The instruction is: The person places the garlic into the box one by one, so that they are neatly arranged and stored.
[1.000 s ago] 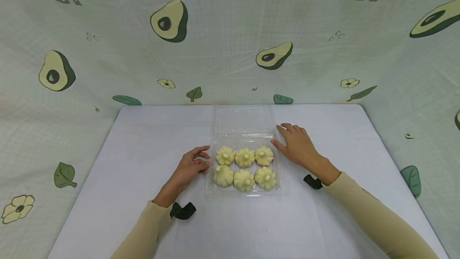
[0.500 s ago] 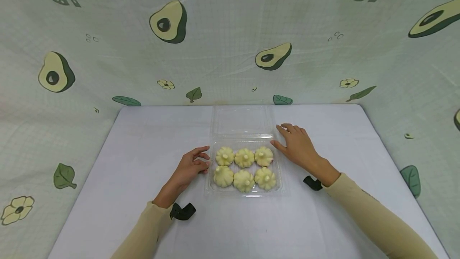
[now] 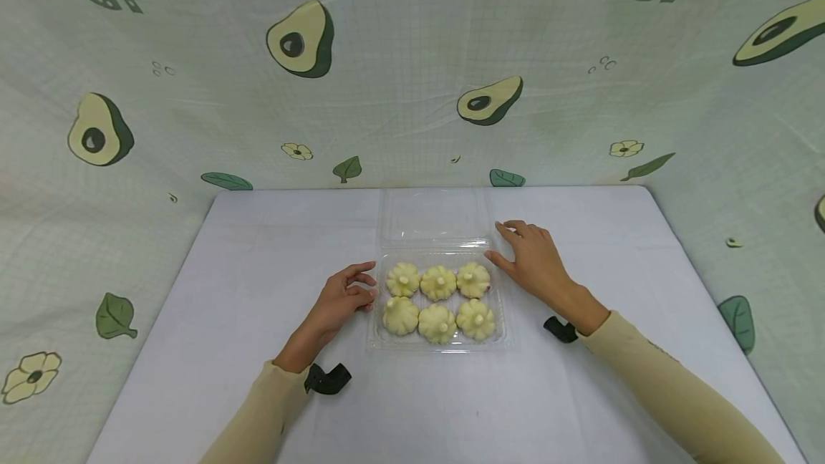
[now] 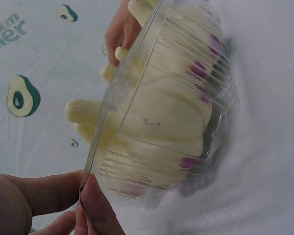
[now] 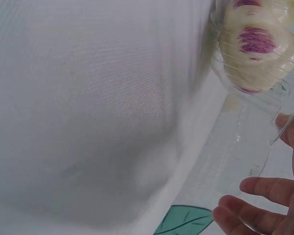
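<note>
Six garlic bulbs (image 3: 437,324), two rows of three, in clear box (image 3: 445,346); lid (image 3: 435,217) laid back.
Left hand (image 3: 346,295) pinches box's left rim, thumb against finger; right hand (image 3: 532,261) spread wide, thumb at right rim. White table (image 3: 438,407) underneath.

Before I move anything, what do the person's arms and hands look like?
Both arms wear long, tan, fitted sleeves: the left sleeve and the right sleeve each end at the wrist. The left hand and right hand wear no gloves. A small black bent piece sits at the inner side of each wrist, left and right. No cables show.
</note>
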`<action>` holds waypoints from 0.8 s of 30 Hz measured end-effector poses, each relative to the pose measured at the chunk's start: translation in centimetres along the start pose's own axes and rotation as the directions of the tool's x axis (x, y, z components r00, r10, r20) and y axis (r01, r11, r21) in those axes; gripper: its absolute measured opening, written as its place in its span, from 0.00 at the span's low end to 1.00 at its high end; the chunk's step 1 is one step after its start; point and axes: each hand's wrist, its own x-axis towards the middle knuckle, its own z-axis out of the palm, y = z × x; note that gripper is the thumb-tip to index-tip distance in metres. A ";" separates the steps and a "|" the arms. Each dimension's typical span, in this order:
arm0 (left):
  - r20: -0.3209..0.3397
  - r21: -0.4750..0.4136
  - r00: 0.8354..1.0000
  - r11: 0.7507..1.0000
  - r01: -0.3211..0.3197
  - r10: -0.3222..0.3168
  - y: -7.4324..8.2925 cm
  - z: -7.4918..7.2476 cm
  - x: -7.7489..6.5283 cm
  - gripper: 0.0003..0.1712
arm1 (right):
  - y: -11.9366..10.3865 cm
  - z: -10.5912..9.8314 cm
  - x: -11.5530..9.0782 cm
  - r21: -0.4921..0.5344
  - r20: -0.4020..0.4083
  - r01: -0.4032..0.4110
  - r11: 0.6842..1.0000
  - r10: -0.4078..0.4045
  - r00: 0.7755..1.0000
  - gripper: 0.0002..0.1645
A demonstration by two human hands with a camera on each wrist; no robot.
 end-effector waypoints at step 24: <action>-0.009 0.014 1.000 1.000 0.002 -0.002 0.1 0.0 0.1 0.34 | 0.0 0.3 -0.3 -0.114 -0.120 0.045 0.992 -0.059 0.991 0.40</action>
